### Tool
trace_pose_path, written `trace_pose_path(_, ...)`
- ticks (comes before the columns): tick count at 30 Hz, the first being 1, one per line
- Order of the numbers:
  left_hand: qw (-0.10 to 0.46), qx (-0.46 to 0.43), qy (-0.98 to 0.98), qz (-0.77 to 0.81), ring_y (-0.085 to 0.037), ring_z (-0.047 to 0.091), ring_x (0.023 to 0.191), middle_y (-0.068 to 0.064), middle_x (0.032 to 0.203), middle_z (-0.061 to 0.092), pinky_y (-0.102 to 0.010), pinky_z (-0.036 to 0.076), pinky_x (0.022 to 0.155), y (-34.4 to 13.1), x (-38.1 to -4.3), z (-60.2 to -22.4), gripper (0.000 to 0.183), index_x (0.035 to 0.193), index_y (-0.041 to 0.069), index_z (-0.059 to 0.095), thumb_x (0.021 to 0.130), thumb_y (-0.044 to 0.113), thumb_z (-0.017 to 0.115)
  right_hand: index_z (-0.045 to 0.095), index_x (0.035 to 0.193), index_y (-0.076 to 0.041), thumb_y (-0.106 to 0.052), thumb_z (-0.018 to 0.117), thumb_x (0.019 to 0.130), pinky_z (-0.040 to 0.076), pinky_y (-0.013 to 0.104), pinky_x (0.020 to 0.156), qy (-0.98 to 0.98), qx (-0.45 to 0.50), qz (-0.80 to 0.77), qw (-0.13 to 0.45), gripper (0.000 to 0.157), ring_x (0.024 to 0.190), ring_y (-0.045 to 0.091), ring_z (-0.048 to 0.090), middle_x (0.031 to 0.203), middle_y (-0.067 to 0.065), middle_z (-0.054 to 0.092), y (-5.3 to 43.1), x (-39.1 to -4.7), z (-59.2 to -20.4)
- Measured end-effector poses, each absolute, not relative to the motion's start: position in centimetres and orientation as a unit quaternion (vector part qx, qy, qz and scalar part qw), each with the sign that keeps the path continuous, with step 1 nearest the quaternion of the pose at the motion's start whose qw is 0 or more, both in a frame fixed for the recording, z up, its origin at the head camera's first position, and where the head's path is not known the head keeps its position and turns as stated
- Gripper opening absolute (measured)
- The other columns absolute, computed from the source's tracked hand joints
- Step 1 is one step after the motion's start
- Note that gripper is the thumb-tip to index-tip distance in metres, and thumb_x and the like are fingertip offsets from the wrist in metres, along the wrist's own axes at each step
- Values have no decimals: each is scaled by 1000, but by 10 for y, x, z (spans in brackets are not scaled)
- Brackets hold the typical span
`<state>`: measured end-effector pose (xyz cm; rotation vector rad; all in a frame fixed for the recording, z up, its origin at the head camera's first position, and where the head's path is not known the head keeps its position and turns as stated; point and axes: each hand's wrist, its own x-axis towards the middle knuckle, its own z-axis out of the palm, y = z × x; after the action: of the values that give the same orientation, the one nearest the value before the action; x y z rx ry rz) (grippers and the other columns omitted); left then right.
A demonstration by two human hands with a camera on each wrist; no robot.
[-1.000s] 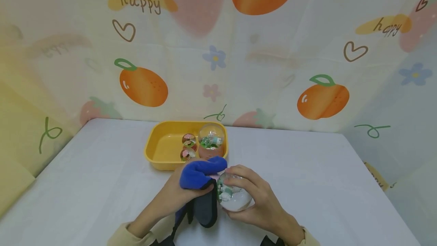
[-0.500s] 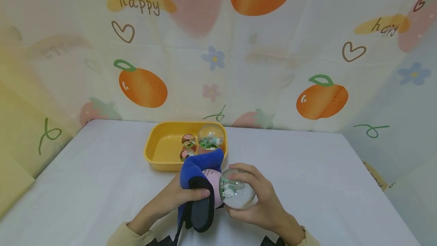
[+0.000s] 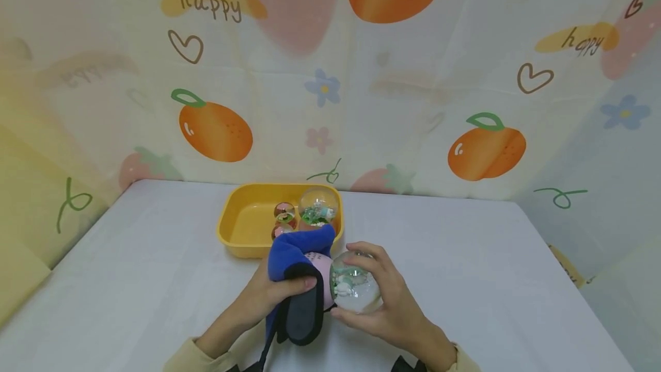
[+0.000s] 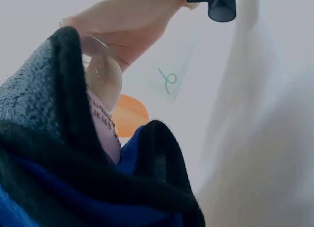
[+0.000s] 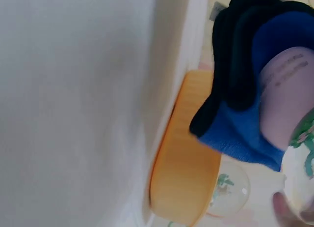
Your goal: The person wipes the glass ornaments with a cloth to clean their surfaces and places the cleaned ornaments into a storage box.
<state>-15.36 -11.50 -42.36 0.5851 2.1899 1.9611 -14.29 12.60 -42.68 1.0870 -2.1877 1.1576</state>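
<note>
Held sideways between both hands is a snow globe (image 3: 356,298) with a clear dome and a pink base (image 5: 289,94). My right hand (image 3: 400,300) grips the dome, fingers over the top and thumb underneath. Green and white figures show inside the glass. My left hand (image 3: 258,294) holds a blue cloth (image 3: 296,248) with black edging and a dark grey pad, wrapped around the pink base. Its thumb presses on the edge of the pad. In the left wrist view, fuzzy grey and blue folds of the cloth hide the left fingers.
Behind the hands, a yellow tray (image 3: 242,252) stands on the white table (image 3: 465,268). Inside it are a larger snow globe (image 3: 317,202) with a brown base and two small glass balls (image 3: 284,210). A fruit-print curtain (image 3: 392,102) hangs at the back.
The left hand has shifted the cloth back and turned it, so the pink base now shows between cloth and dome. Lately both hands have drifted slightly left with the globe.
</note>
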Motion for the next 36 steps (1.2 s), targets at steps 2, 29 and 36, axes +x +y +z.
trace_pose_path(2,71,190,733,650,-29,51,116,-15,134,55,-44,41,101,-114,-153,-424,67,141,6,42,86,29,73,48,138,-11,-30,87,75,50,33,100,-803,369,420,207,76,122,20,53,141,6,49,126,-143,-426)
trace_pose_path(29,-60,228,764,600,-13,60,116,-3,124,65,-31,47,102,-111,-149,-424,42,124,15,57,87,12,75,54,127,-16,-22,90,66,58,32,63,-806,321,470,162,71,108,25,60,131,4,57,129,-142,-423)
trace_pose_path(36,-76,244,745,616,-11,61,108,1,115,67,-27,46,100,-114,-151,-425,34,120,10,59,89,5,71,54,126,-14,-22,91,65,59,32,70,-803,334,462,175,71,111,18,59,131,4,57,129,-142,-423)
